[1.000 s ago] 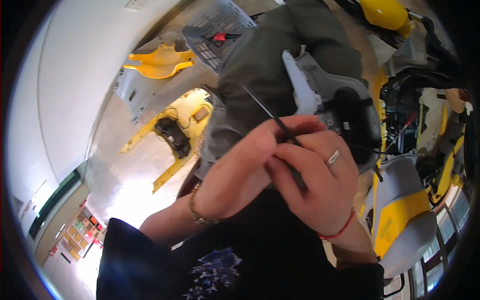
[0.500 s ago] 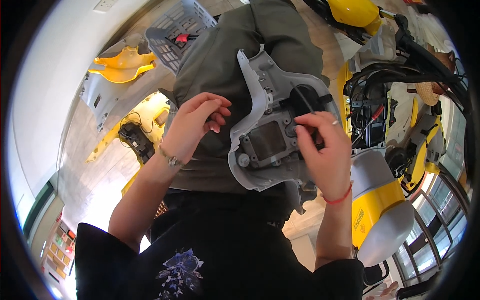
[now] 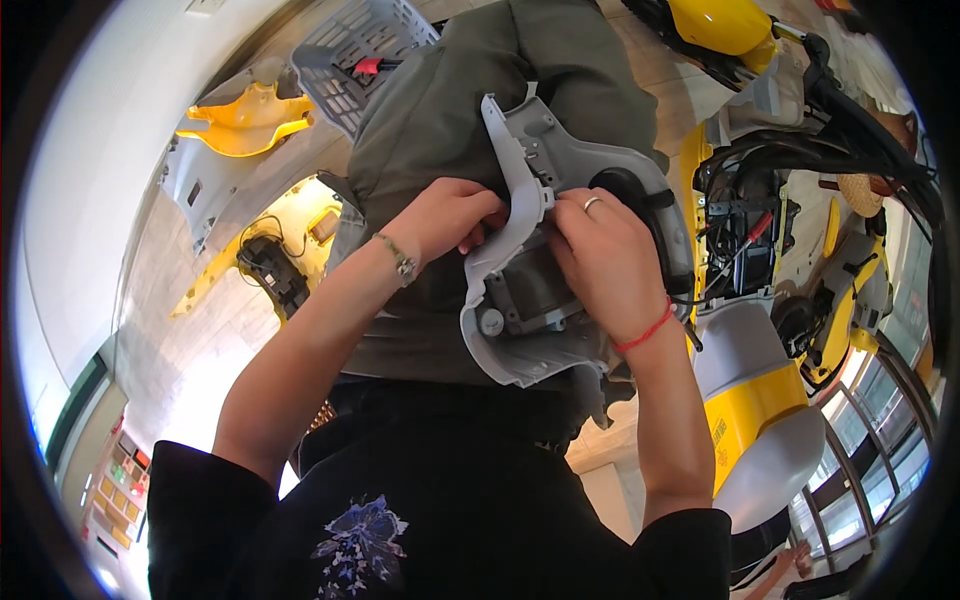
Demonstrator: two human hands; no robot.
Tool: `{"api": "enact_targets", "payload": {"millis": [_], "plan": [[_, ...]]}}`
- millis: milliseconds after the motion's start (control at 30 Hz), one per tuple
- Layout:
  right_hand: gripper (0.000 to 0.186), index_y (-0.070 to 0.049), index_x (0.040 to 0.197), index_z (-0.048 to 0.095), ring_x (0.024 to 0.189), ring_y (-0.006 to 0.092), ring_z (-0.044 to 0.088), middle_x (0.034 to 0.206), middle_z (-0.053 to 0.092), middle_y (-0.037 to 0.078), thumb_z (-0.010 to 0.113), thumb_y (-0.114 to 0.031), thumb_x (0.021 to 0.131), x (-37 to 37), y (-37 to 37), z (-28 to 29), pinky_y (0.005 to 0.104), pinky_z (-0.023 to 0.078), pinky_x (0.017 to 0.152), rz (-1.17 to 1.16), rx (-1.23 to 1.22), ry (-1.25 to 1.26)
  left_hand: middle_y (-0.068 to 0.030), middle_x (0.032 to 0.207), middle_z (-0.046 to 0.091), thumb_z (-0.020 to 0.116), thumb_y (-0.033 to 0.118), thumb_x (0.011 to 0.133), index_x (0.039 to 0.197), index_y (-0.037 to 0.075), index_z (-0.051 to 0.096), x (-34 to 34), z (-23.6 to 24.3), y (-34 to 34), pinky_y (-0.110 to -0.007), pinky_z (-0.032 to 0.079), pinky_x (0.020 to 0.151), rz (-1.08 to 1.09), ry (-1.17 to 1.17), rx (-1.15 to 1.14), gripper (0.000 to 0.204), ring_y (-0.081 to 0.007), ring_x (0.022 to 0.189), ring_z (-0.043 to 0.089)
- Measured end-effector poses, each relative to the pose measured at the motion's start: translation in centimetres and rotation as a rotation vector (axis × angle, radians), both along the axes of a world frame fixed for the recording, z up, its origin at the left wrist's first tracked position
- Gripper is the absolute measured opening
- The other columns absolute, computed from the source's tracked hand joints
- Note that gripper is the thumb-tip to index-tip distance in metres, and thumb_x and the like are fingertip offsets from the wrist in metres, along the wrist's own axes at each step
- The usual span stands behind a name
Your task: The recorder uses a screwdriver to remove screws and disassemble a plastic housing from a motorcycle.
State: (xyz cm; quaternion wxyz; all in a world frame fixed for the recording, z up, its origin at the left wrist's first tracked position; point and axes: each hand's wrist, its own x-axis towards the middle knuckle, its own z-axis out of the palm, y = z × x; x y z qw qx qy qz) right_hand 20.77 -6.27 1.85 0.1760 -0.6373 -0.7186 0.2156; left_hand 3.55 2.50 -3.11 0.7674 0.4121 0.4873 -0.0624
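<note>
A grey moulded plastic panel [image 3: 525, 362] rests on my olive-clad lap [image 3: 430, 100], with a square opening and a black oval part [image 3: 625, 195] inside. My left hand [image 3: 450, 220] is at its left rim, fingers curled against the edge, fingertips partly hidden. My right hand [image 3: 600, 250] reaches inside, index finger and thumb closed near a small tab beside that rim; what they hold is hidden. A black cable [image 3: 690, 318] hangs at the panel's right side.
Left: grey basket [image 3: 340, 60] with red-handled tool, yellow shell [image 3: 240, 120], yellow panel [image 3: 205, 285] with black unit. Right: stripped yellow scooter [image 3: 745, 230] with cables, grey-and-yellow body piece [image 3: 750, 420], straw hat [image 3: 860, 192]. Another person's hand [image 3: 795, 560] shows at lower right.
A second ago both hands were together on a thin dark tool. Since then they parted; my left hand moved right to the panel's rim, my right hand moved up and left inside it.
</note>
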Motion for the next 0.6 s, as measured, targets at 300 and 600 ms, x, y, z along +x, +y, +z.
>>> {"api": "enact_targets", "payload": {"millis": [300, 600], "plan": [[0.013, -0.005, 0.082, 0.062, 0.077, 0.0251, 0.058, 0.080, 0.059, 0.008, 0.057, -0.003, 0.070, 0.2, -0.6, -1.3, 0.0355, 0.047, 0.067, -0.015, -0.013, 0.066, -0.0009, 0.063, 0.053, 0.050, 0.022, 0.086, 0.082, 0.003, 0.061, 1.2, -0.7, 0.5, -0.021, 0.036, 0.046, -0.028, 0.023, -0.145, 0.023, -0.0081, 0.051, 0.047], [0.013, -0.007, 0.081, 0.063, 0.078, 0.0241, 0.058, 0.079, 0.060, 0.007, 0.057, -0.004, 0.071, 0.1, -0.4, -1.4, 0.0345, 0.047, 0.067, 0.002, -0.014, 0.040, -0.0004, 0.062, 0.051, 0.048, 0.022, 0.087, 0.079, 0.004, 0.059, 1.1, -0.8, 0.3, -0.020, 0.035, 0.046, -0.028, -0.004, -0.126, 0.023, -0.0077, 0.050, 0.046]]}}
